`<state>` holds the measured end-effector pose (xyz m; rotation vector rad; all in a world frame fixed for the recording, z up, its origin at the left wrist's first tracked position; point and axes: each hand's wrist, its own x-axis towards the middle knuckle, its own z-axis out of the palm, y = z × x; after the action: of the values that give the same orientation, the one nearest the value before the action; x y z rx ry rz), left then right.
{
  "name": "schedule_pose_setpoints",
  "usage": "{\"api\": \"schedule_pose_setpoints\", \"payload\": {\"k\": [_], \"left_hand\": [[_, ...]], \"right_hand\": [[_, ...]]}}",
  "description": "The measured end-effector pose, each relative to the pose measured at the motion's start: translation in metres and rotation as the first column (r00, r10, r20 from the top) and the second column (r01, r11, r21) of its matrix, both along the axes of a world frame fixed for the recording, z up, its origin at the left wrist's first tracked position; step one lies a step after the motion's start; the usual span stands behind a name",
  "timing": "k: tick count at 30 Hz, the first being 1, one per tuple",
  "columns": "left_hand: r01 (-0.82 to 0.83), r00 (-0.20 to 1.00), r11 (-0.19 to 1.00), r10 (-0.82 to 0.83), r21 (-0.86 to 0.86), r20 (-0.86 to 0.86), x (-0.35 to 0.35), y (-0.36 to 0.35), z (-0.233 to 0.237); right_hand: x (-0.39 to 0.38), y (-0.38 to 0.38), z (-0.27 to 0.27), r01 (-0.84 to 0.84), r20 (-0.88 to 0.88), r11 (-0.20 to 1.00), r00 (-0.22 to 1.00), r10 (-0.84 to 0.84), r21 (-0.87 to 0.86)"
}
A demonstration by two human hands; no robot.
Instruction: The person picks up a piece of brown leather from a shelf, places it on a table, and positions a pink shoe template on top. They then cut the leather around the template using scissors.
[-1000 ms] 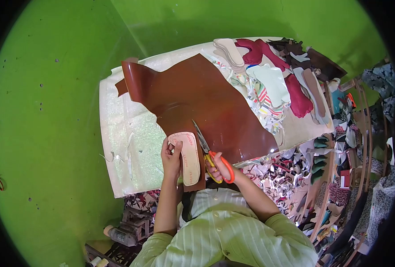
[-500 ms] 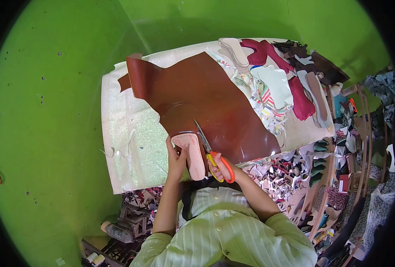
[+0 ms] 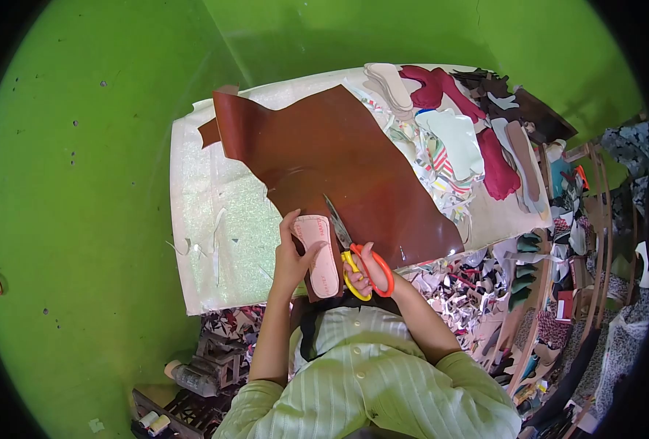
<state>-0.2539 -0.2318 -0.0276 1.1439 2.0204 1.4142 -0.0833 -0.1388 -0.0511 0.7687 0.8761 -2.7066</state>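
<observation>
My left hand (image 3: 288, 260) is closed on a pink shoe insole (image 3: 323, 256) with red lettering, thumb across its face and a finger at its top edge. A strip of brown leather shows along the insole's right side and below it. In my right hand (image 3: 365, 272) is a pair of scissors (image 3: 337, 222) with one orange and one yellow handle loop. Their blades point up and away over the large brown leather sheet (image 3: 339, 157), just right of the insole. How far the blades are apart is hard to make out.
The sheet lies on a pale table (image 3: 207, 271), its far left corner curled. At the back right are stacked beige insole shapes (image 3: 389, 88), maroon pieces (image 3: 498, 164), a pale green piece (image 3: 452, 143) and striped scraps. Cuttings (image 3: 459, 300) litter the floor beside wooden racks.
The insole has turned more upright in my left hand, and brown leather now shows along its right side. My left fingers have moved up to its top edge. The scissors have shifted slightly right.
</observation>
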Motion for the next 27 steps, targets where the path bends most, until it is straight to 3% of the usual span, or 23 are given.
{"api": "schedule_pose_setpoints", "payload": {"k": [4,6,10,13,16,18,22,24,27], "left_hand": [[0.008,0.999,0.998,-0.004,-0.067,0.052,0.001,-0.001,0.007],[0.009,0.998,1.000,-0.010,-0.021,-0.058,0.001,-0.001,0.006],[0.012,0.995,1.000,-0.013,-0.010,-0.103,0.003,-0.002,0.005],[-0.009,0.999,0.997,0.013,-0.081,0.046,0.006,-0.002,0.010],[-0.011,0.997,0.998,0.006,-0.055,-0.083,0.008,-0.002,0.010],[-0.138,0.936,0.979,0.178,-0.149,0.304,0.013,-0.003,0.013],[-0.203,0.908,0.973,0.230,-0.112,0.351,0.022,-0.003,-0.002],[-0.314,0.710,0.949,0.250,-0.022,0.659,0.028,0.000,-0.007],[-0.204,0.762,0.979,0.145,0.022,0.631,0.020,-0.002,-0.018]], "right_hand": [[0.000,0.000,-0.001,-0.005,-0.001,1.000,1.000,0.005,-0.027],[0.001,0.000,-0.001,-0.006,-0.003,1.000,1.000,0.006,-0.031],[0.002,-0.001,0.000,-0.007,0.013,1.000,1.000,0.007,-0.005],[0.003,-0.001,0.000,-0.011,0.011,1.000,1.000,0.011,-0.002],[0.003,-0.001,-0.001,-0.010,0.006,1.000,1.000,0.010,-0.009],[0.003,0.000,-0.002,-0.010,0.008,1.000,1.000,0.010,-0.016],[0.006,0.006,-0.010,-0.048,0.001,0.998,0.999,0.048,0.037],[0.008,0.011,-0.016,-0.080,0.016,0.996,0.997,0.080,0.045],[0.009,0.019,-0.027,-0.153,-0.023,0.977,0.987,0.158,0.146]]}}
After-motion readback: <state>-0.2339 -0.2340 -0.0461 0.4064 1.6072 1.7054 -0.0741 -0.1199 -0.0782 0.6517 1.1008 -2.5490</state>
